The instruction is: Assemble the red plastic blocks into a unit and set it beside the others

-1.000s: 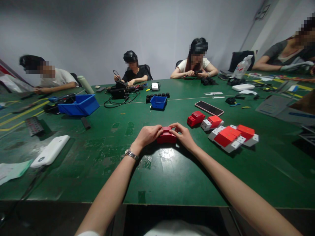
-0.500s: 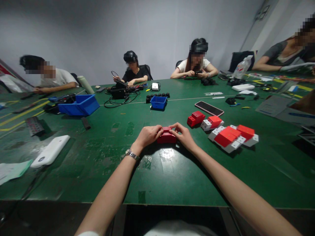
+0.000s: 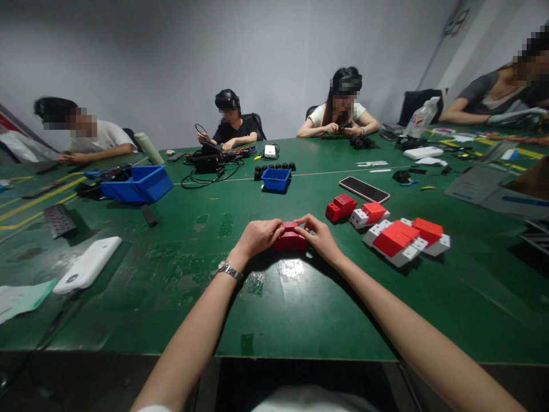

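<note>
A small red plastic block (image 3: 290, 239) rests on the green table (image 3: 274, 309) straight ahead of me. My left hand (image 3: 256, 236) grips its left end with curled fingers, a metal watch on that wrist. My right hand (image 3: 319, 234) pinches its right end, fingertips on top. To the right lie a loose red block (image 3: 341, 206), a red-and-white block (image 3: 369, 213) and a cluster of several red-and-white blocks (image 3: 405, 240).
A phone (image 3: 364, 189) lies behind the blocks. A small blue bin (image 3: 275, 178) and a larger blue bin (image 3: 139, 183) stand farther back, with cables and black parts. A white device (image 3: 88, 264) lies at left. Several other people sit around the table's far sides.
</note>
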Tool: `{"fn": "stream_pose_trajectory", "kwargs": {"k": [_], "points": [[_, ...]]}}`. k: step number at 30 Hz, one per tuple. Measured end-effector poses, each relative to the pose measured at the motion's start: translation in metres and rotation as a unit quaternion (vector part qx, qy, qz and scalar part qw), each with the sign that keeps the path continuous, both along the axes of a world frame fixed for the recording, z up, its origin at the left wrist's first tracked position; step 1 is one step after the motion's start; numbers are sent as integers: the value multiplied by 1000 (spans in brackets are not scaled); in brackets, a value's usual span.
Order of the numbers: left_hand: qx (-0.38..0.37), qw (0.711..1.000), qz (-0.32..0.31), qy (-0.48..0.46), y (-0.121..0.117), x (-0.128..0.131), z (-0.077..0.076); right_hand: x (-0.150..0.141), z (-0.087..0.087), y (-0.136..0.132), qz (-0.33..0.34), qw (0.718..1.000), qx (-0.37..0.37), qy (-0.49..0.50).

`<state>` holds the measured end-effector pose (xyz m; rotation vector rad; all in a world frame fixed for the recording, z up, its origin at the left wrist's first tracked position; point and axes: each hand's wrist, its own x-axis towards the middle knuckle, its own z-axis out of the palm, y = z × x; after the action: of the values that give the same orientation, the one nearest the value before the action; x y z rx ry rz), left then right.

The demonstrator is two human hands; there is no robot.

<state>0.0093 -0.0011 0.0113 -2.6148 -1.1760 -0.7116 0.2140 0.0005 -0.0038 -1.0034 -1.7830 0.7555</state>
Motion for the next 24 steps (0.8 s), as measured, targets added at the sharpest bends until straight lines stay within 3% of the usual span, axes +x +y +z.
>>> {"fn": "stream_pose_trajectory", "kwargs": {"k": [24], "points": [[-11, 1000, -2, 3, -1, 1, 2, -1, 0, 0, 2, 1000, 0, -1]]}}
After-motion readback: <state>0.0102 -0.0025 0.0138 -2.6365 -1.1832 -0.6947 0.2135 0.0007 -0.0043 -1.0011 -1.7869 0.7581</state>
